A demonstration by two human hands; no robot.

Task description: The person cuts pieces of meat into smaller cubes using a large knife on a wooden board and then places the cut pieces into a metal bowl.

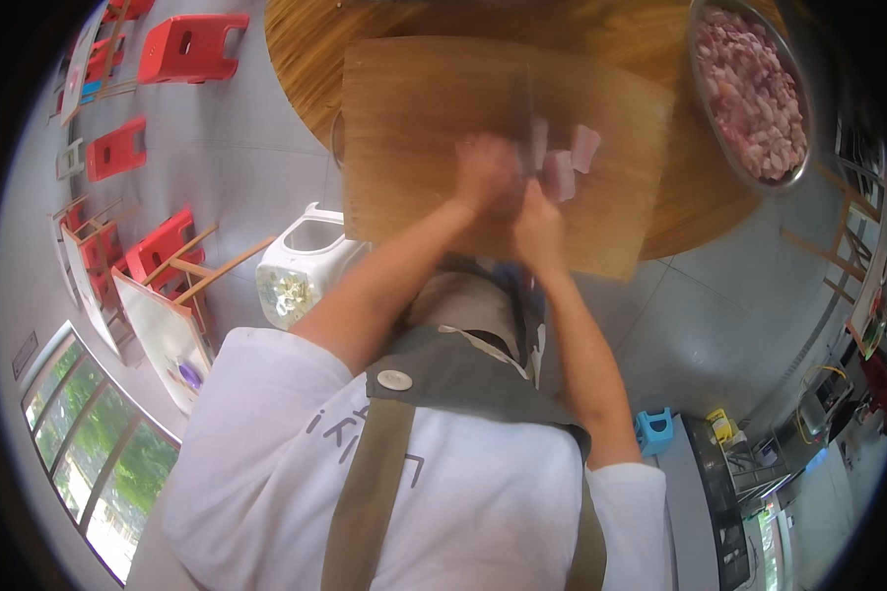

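Note:
My right hand (541, 218) grips the handle of a knife (526, 118), whose blurred blade points away from me over a wooden cutting board (414, 89). Close to the blade's left side is my left hand (486, 168), blurred, its fingers towards the knife; whether it holds a piece of meat is hidden. Pale pink pieces of raw meat (559, 176) lie just right of the blade, and another piece (585, 148) rests a little farther right. Part of one more piece shows beside the blade.
A metal tray (808, 140) heaped with cut raw meat stands at the right on the round wooden table (303, 59). Left of my left forearm is a white plastic stool (314, 229). Red plastic stools (192, 48) and folding tables stand farther off at the left.

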